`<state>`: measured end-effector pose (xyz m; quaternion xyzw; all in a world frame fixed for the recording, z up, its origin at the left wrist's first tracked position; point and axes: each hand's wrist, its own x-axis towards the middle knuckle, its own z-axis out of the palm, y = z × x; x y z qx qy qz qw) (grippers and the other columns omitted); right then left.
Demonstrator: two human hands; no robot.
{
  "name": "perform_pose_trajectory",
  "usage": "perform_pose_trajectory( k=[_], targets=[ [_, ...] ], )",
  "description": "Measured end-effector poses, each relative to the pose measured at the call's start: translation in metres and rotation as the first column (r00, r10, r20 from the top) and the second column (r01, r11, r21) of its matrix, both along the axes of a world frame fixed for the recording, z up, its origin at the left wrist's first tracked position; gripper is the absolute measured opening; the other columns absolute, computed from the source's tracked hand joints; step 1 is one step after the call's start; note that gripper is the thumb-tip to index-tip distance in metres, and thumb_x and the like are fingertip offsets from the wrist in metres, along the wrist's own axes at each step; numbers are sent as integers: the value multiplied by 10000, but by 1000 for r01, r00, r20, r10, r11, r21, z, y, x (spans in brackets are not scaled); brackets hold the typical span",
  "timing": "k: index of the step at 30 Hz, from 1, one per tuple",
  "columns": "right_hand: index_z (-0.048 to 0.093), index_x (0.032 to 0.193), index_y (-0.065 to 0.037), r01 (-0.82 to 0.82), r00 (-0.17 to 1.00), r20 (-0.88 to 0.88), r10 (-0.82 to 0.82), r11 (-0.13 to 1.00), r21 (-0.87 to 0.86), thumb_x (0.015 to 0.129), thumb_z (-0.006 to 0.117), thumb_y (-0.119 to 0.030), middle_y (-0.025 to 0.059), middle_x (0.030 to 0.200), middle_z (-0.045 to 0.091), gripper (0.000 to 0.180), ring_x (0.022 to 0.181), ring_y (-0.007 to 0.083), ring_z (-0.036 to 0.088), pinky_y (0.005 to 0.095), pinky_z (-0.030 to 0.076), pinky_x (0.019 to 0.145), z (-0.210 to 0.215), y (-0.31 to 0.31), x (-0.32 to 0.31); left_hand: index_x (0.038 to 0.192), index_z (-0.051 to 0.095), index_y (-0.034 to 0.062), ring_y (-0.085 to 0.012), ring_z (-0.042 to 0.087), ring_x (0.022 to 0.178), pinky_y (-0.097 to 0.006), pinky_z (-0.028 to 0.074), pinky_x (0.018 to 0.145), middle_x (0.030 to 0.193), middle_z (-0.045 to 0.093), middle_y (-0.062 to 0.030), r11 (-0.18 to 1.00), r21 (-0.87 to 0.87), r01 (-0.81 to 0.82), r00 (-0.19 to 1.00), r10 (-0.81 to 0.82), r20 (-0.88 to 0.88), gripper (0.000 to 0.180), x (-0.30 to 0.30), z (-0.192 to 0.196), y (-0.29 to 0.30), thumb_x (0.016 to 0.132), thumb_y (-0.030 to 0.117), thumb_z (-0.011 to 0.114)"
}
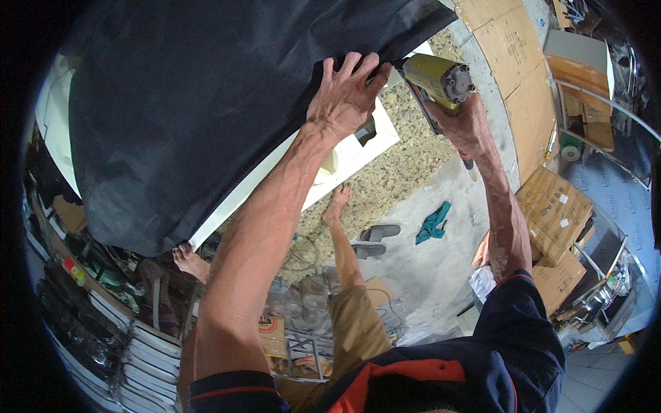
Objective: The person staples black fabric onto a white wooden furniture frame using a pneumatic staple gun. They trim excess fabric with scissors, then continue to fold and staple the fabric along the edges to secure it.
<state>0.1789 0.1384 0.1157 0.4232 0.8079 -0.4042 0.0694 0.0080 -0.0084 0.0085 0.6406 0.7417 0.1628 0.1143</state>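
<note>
A large sheet of black fabric (186, 124) lies over a white frame or panel (380, 146), whose edge and a cut-out opening show below it. My left hand (345, 96) bears down on the fabric near the frame's corner, fingers bent over it and their tips partly hidden. In my right hand (465, 127) is a yellow air staple gun (435, 77), my fingers wrapped round its grip. The gun's nose is close beside my left fingers at the fabric's edge. Whether it touches the frame is hidden.
Under the frame is a speckled stone-like surface (413, 124). Grey slippers (375, 237) and a teal cloth (433, 224) lie on the floor. Cardboard boxes (554, 210) stand at the right, flat cardboard (513, 51) beyond. Stacked white-edged pieces (148, 368) are at the lower left.
</note>
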Motion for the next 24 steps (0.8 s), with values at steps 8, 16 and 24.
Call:
perform_pose_trajectory(
  k=[8,16,24],
  targets=[
    [723,1147,26,16,992,122,-18,1000,19,937,746,-159,103,822,736,282,710,121,633,339,543,639,2,-2,2,1484,479,157,-254,446,1181,-524,394,967,1274,479,-51,990,142,-18,999,22,-25,617,0,-2,0,903,205,682],
    [719,1160,12,42,998,-37,-41,999,18,928,749,-148,97,864,750,283,740,127,643,349,554,663,-5,-6,4,1475,519,161,-253,445,1179,-522,400,973,1278,479,-50,986,164,-28,999,35,-41,583,2,-3,0,914,218,671],
    [699,1203,0,-3,991,132,0,1000,23,919,731,-160,110,879,750,328,746,142,653,368,560,682,4,7,-7,1457,547,148,-250,439,1196,-517,399,958,1306,486,-46,984,178,-19,998,28,-48,537,1,-4,-2,930,201,632]
  ],
)
